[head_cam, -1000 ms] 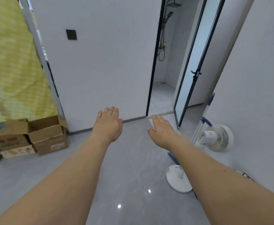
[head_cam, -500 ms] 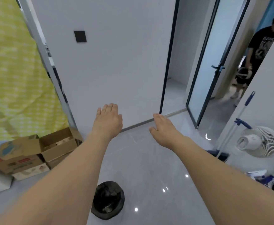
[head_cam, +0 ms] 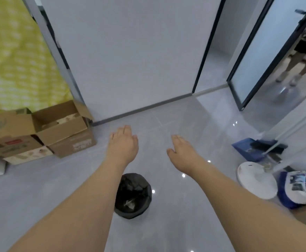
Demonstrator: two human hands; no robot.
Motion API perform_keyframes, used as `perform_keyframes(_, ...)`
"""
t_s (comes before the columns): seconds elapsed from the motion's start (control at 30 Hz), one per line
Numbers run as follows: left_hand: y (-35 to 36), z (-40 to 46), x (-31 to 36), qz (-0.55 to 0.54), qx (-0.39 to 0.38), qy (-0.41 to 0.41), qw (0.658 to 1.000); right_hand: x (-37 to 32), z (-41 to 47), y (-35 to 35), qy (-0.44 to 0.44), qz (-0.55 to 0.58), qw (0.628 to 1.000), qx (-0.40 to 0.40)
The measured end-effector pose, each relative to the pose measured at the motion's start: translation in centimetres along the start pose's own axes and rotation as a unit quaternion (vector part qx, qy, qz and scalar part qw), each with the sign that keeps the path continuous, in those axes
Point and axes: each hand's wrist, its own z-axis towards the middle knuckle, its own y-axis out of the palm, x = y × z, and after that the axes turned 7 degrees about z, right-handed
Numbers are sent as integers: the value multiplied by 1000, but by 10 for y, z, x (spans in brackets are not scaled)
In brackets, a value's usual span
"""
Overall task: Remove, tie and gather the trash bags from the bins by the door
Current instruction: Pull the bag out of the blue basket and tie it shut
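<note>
Two flat hands, your left hand (head_cam: pixel 124 142) and right hand (head_cam: pixel 183 149), hold nothing. Grab the soft, light black bag (head_cam: pixel 133 194) by its rim.

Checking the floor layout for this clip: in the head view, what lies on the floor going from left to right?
Cardboard boxes → black-lined trash bin → round white fan base → blue and white bag. The blue dustpan sits behind the fan base, so its place in the order is unclear.

Glossy grey tiled floor (head_cam: pixel 166 224), white wall (head_cam: pixel 130 51), black-framed glass door (head_cam: pixel 268 57), yellow patterned curtain (head_cam: pixel 16 57)
</note>
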Motion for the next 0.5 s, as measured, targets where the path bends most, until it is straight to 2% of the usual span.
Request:
perform_keyframes(0.17, 207, -25, -85, -99, -32, -99, 990, 71, 60, 187, 65, 100, 992, -36)
perform_keyframes(0.27, 326, -51, -134, -210, -32, -227, 951, 120, 81, 301, 125, 191, 973, -33)
perform_keyframes(0.33, 396, -68, -158, -305, -22, -328, 894, 153, 92, 369, 183, 262, 947, -17)
perform_keyframes(0.37, 428, -76, -167, -352, -16, -380, 855, 168, 98, 400, 215, 298, 930, -10)
perform_keyframes(0.5, 529, -98, -190, -499, -15, -559, 662, 218, 119, 494, 341, 441, 830, 5)
